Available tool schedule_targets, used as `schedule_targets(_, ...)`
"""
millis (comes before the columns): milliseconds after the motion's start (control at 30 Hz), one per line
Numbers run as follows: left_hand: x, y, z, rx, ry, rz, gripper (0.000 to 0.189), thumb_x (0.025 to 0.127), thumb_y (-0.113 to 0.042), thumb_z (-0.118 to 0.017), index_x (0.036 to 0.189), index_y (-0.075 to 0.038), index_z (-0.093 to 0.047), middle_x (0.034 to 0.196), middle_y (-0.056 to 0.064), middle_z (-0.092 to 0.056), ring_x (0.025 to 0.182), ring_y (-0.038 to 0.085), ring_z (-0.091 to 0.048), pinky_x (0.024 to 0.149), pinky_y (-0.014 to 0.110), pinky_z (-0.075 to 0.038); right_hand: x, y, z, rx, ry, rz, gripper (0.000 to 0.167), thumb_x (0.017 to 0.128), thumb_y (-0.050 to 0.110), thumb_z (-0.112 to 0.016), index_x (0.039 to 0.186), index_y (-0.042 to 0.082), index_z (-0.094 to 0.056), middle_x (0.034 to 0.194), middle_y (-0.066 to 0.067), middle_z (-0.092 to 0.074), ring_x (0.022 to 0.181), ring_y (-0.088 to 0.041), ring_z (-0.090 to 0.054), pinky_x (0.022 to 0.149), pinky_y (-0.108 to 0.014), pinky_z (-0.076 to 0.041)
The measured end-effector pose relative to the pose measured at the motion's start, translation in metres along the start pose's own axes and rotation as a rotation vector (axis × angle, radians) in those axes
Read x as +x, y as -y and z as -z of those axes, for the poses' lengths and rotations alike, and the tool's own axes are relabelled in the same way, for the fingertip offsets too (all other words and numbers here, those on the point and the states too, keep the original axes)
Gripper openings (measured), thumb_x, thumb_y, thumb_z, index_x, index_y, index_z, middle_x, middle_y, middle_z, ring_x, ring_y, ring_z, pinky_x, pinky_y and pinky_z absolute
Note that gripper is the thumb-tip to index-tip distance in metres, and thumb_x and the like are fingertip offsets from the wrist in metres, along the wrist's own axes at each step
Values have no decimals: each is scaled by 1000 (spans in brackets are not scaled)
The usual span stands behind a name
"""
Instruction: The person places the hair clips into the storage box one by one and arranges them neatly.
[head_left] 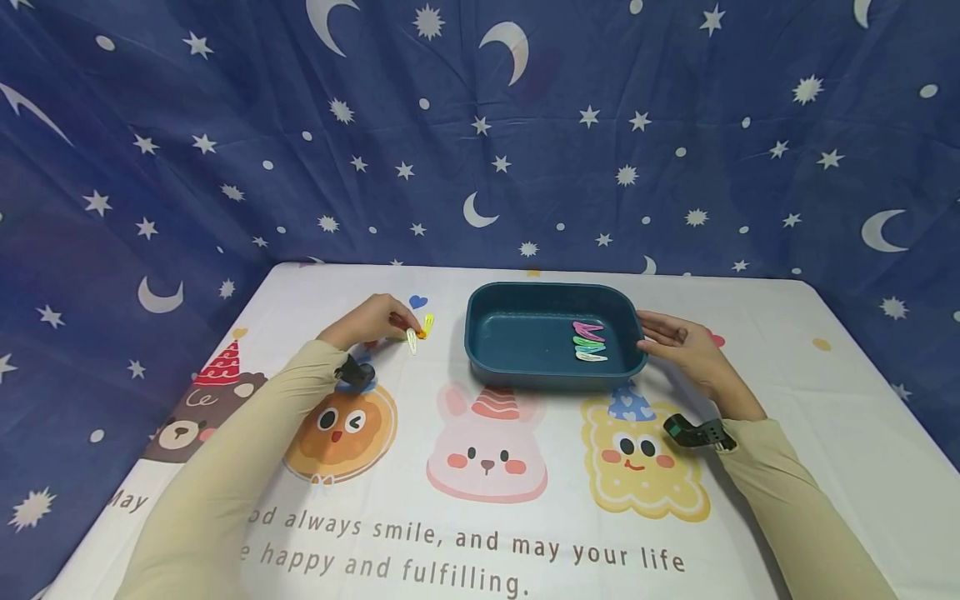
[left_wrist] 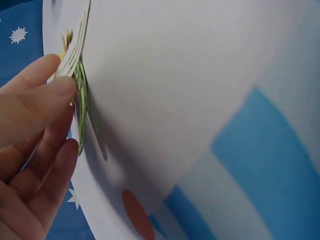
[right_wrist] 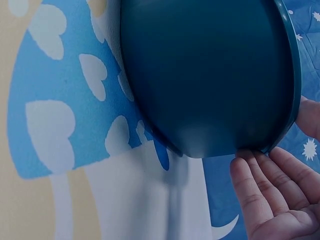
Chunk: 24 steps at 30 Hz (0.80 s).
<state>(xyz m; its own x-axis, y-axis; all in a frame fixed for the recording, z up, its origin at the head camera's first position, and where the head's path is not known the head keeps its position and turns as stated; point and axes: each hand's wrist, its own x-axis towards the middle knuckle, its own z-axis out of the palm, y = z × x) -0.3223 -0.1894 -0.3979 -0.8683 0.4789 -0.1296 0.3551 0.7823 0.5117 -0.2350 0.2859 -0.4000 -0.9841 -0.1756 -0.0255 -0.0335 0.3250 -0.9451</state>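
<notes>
My left hand (head_left: 378, 321) pinches a few small snap hair clips between thumb and fingertips. A white hair clip (head_left: 412, 341) points down toward the table, with a yellow hair clip (head_left: 428, 322) and an orange one (head_left: 422, 334) beside it. In the left wrist view a green hair clip (left_wrist: 81, 107) also hangs under the thumb. My right hand (head_left: 686, 346) touches the right end of a dark teal bin (head_left: 555, 382), fingers fairly straight along the outer wall and thumb by the rim. Inside, at its right side, pink (head_left: 588, 331), green, blue and pale hair clips lie in a column.
A white tablecloth (head_left: 480, 425) with cartoon animals and printed lettering covers the table. Behind it hangs a blue curtain (head_left: 450, 167) with moons and stars. Each wrist wears a small black camera, like the one on the left (head_left: 358, 372).
</notes>
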Motion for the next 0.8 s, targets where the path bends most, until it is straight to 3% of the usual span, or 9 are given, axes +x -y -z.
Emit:
schedule_targets(167, 1, 2, -1, 16, 10, -22, 22, 78, 4, -69, 97, -6, -75, 102, 12, -72, 91, 21, -64, 78, 29, -51, 1, -1, 0, 1, 1, 2, 66, 88, 18, -66, 142, -4, -35, 143, -27, -36, 98, 18, -54, 83, -7, -46)
schedule_targets(467, 0, 8, -2, 18, -12, -44, 19, 75, 2, -73, 93, -5, -75, 94, 11, -73, 79, 15, -61, 71, 24, -48, 0, -1, 0, 11, 4, 4, 66, 88, 17, -66, 141, -5, -35, 143, -28, -35, 98, 18, -54, 84, -7, -46)
schedule_targets(700, -5, 9, -2, -9, -7, -16, 18, 76, 0, -74, 94, -5, -74, 83, 9, -70, 54, 9, -48, 48, 22, -40, 0, -1, 0, 4, 3, 7, 66, 88, 18, -66, 141, -5, -35, 143, -26, -37, 98, 18, -54, 83, -7, -46)
schedule_targets(800, -7, 8, -2, -16, -12, 5, 17, 77, -1, -73, 94, -5, -74, 81, 9, -69, 49, 9, -44, 43, 22, -37, 1, -2, -1, -4, -8, 3, 66, 87, 20, -67, 141, -4, -37, 143, -25, -39, 98, 18, -54, 83, -7, -46)
